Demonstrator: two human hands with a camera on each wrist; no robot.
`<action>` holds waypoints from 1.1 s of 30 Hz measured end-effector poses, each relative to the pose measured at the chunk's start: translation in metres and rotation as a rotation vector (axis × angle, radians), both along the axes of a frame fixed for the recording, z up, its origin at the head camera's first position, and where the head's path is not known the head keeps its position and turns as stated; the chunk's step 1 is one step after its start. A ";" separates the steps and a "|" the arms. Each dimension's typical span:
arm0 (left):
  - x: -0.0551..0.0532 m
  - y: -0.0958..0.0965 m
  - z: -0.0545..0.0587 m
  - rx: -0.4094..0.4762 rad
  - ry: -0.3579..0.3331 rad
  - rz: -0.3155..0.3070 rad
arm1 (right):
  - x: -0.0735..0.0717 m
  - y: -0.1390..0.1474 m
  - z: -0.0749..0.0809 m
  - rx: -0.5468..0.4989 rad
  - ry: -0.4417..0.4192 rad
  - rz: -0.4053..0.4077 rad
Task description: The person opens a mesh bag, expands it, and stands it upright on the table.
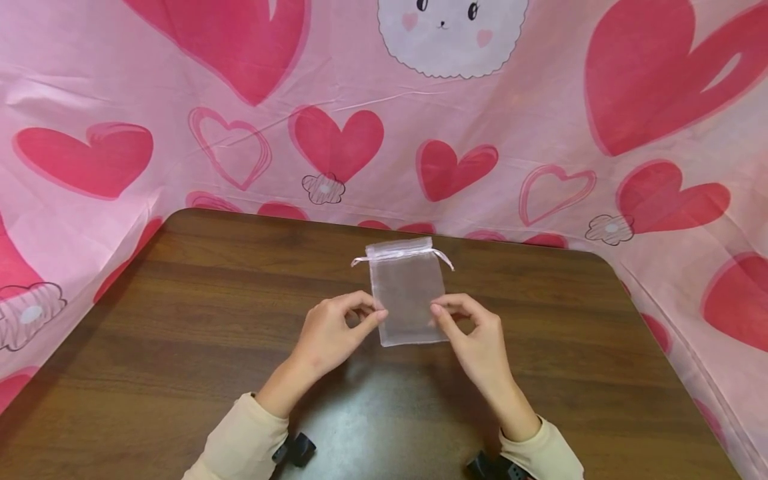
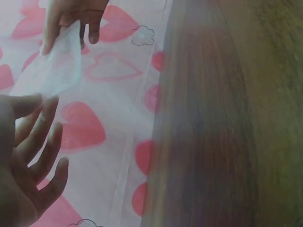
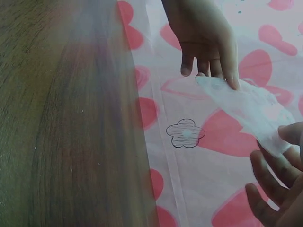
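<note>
A sheer white drawstring pouch (image 1: 409, 293) is held upright above the table, its ribbon-tied top pointing away from me. My left hand (image 1: 333, 329) pinches its left edge between thumb and index finger. On the other side my right hand (image 1: 477, 337) pinches the right edge the same way. The left wrist view shows the pouch (image 2: 64, 66) stretched between both hands, the left one (image 2: 33, 151) with its other fingers loosely spread. From the right wrist, the pouch (image 3: 251, 109) appears thin and see-through, and nothing can be made out inside it.
A dark brown wooden table (image 1: 198, 320) lies beneath the hands. Pink cloth (image 1: 396, 87) printed with hearts hangs behind it and along both sides. Small black devices (image 1: 302, 450) sit at the wrists, by the cream sleeves (image 1: 243, 437).
</note>
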State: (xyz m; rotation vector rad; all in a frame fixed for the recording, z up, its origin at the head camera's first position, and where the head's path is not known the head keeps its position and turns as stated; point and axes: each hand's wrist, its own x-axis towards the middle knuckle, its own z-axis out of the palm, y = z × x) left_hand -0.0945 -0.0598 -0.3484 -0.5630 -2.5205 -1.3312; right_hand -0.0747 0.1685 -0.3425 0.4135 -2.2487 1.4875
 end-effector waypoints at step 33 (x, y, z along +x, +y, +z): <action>-0.007 -0.004 -0.004 0.017 0.358 -0.125 | 0.000 0.001 0.004 -0.052 -0.205 -0.014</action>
